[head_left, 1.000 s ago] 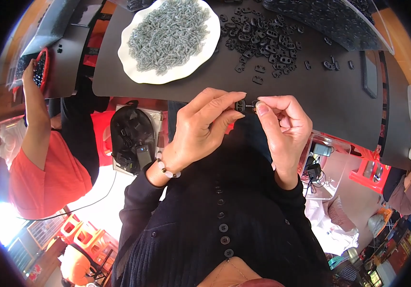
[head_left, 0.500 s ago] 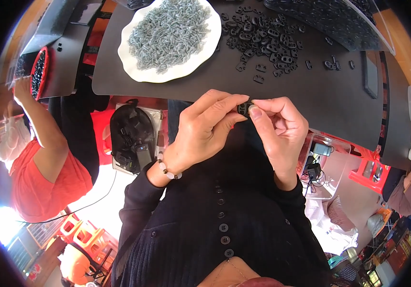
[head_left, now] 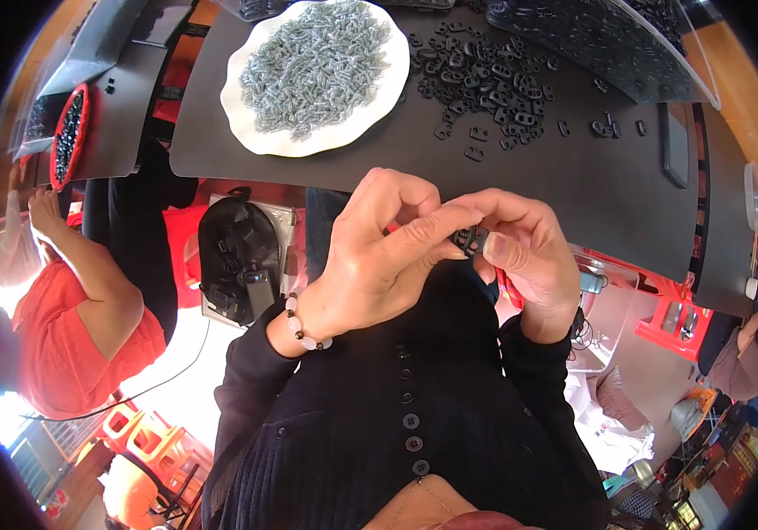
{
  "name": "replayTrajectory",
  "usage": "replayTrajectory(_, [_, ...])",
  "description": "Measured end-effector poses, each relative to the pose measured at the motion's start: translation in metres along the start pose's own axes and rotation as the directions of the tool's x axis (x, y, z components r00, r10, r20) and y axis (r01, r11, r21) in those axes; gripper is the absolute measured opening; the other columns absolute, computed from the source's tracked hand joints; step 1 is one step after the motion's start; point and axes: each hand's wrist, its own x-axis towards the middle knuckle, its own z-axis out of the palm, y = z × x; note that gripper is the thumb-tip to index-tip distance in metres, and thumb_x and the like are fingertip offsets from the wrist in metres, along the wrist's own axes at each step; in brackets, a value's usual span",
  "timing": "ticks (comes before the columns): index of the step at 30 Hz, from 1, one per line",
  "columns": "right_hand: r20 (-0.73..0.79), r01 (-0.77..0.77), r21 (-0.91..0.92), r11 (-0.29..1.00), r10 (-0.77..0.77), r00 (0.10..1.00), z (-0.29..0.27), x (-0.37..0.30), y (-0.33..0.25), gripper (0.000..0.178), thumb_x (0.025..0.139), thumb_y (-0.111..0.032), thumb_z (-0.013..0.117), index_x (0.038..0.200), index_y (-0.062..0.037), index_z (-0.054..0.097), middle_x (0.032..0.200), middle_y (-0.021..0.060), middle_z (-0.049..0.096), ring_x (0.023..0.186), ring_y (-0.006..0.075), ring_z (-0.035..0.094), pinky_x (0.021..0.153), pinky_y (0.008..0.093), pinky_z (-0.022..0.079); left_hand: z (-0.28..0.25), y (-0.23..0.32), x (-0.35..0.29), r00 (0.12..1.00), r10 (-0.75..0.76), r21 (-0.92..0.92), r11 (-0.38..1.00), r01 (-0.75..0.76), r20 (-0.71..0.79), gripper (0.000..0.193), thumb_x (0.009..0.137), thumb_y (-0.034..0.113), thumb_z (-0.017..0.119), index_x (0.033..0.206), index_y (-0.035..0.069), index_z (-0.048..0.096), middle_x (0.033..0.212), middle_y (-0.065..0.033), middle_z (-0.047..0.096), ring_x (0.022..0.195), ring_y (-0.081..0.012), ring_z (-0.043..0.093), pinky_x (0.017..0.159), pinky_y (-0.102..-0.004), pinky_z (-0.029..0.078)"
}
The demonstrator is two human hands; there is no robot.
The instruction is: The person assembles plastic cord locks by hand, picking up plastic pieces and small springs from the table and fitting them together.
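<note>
Both hands meet just in front of the dark table's near edge. Between them is a small black plastic cord lock with holes in it, partly hidden by fingers. My left hand pinches it from the left with thumb and fingers. From the right, my right hand holds its other end, thumb on top and fingers curled behind. Beyond them on the table, a white wavy-rimmed plate carries a heap of small metal springs. A loose pile of black cord lock parts lies to its right.
A clear bin of black parts stands at the far right, near a dark phone-like slab. At left, a person in a red shirt sits by a red-rimmed basket. A black mesh bag lies below the table edge.
My hands have come slightly nearer and right with the cord lock, and it has turned in the fingers. The left fingers have curled more. The person at left has lowered an arm.
</note>
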Motion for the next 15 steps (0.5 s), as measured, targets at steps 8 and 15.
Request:
replayTrajectory(8, [0.066,0.003,0.005,1.000,-0.004,0.998,-0.003,-0.005,0.006,0.033,0.089,-0.024,0.074,0.109,0.0019,0.067,0.090,0.0018,0.064,0.073,0.0062,0.055,0.068,0.0206,0.043,-0.003,0.014,0.002,0.999,0.041,0.057,0.997,-0.042,0.025,0.043,0.067,0.001,0.081,0.109,0.007,0.074,0.088,-0.0045,0.052,0.075,-0.0183,0.056,0.063,-0.0281,0.046])
replayTrajectory(15, [0.022,-0.044,0.033,0.998,0.044,0.999,0.005,-0.007,0.007,0.044,0.080,-0.035,0.081,0.086,0.0041,0.061,0.080,0.0067,0.057,0.066,0.0113,0.052,0.058,0.0220,0.039,0.002,0.013,-0.005,0.998,0.040,-0.122,0.992,-0.034,0.048,0.052,0.063,-0.017,0.073,0.112,0.002,0.071,0.091,-0.0065,0.054,0.082,-0.0210,0.061,0.066,-0.0295,0.053])
